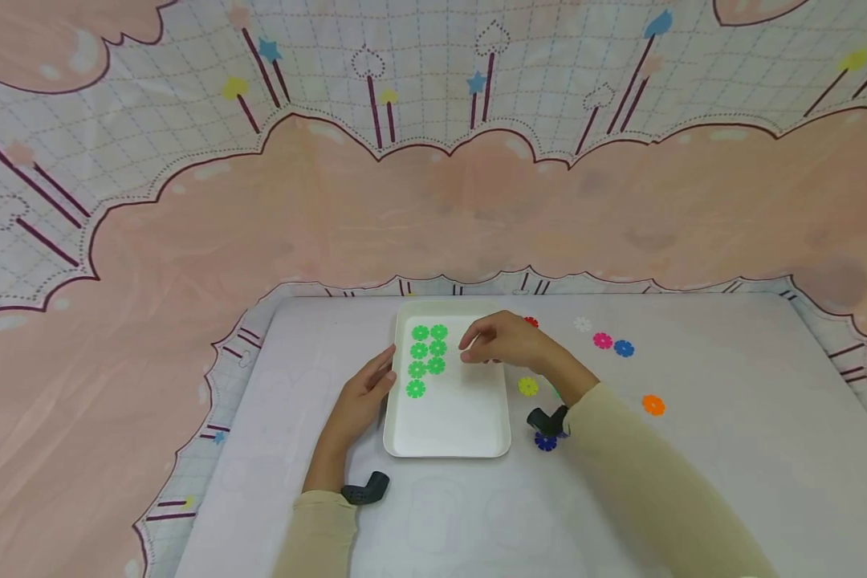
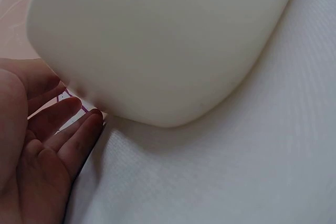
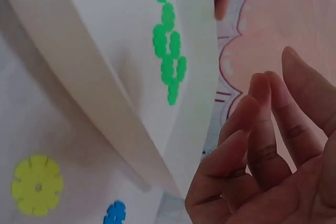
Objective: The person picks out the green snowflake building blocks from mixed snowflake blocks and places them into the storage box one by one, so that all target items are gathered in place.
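Observation:
A white rectangular tray [image 1: 451,421] lies on the table, with several green slotted, flower-shaped plastic discs [image 1: 419,351] in two columns on its left half. My left hand [image 1: 361,401] is at the tray's left edge, its fingertips touching the side; in the left wrist view its fingers [image 2: 79,142] meet the outer wall. Above the tray's right part hovers my right hand [image 1: 509,341], fingers loosely bent. In the right wrist view the thumb stands apart from the fingertips [image 3: 260,85] and nothing shows between them.
Right of the tray lie loose discs: yellow [image 1: 527,386], dark blue [image 1: 545,441], pink [image 1: 603,341], blue [image 1: 624,348], white [image 1: 582,324] and orange [image 1: 653,405]. A red disc [image 1: 531,322] is partly behind the right hand. Black wrist cameras [image 1: 366,488] sit on both wrists.

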Tool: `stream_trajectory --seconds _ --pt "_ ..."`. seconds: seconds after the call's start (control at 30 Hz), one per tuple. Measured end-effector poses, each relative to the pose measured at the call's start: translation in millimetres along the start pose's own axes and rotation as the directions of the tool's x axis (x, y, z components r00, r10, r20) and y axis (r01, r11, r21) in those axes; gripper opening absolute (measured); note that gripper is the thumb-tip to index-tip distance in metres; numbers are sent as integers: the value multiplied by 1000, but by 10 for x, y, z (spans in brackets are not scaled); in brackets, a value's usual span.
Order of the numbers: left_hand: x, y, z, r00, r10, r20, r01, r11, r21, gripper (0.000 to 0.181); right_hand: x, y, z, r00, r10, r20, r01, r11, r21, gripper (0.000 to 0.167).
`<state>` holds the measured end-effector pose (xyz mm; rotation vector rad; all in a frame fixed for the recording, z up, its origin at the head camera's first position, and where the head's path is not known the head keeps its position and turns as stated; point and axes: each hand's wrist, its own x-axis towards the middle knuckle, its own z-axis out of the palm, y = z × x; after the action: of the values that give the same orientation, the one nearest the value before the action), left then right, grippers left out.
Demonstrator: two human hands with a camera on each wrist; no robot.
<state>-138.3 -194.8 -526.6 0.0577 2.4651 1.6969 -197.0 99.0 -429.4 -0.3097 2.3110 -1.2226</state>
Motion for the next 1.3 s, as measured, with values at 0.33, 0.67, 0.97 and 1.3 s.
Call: stream_trajectory --seconds 0.33,0.67,0.97,1.3 --pt "3 -1 -6 1000 -8 6 8 1000 3 50 -341 319 -387 1000 -11 -4 10 987 -161 22" --pt "-4 13 -11 1000 9 13 -9 1000 -9 50 -655 741 -599 999 45 7 -42 968 -248 23" --pt "6 -16 -11 1000 0 10 0 1000 -12 50 -816 1033 -682 997 74 30 -62 954 -292 26" --pt "3 -3 -2 1000 -24 -2 24 1000 -14 49 -835 1261 -730 993 114 42 -95 941 -323 27"
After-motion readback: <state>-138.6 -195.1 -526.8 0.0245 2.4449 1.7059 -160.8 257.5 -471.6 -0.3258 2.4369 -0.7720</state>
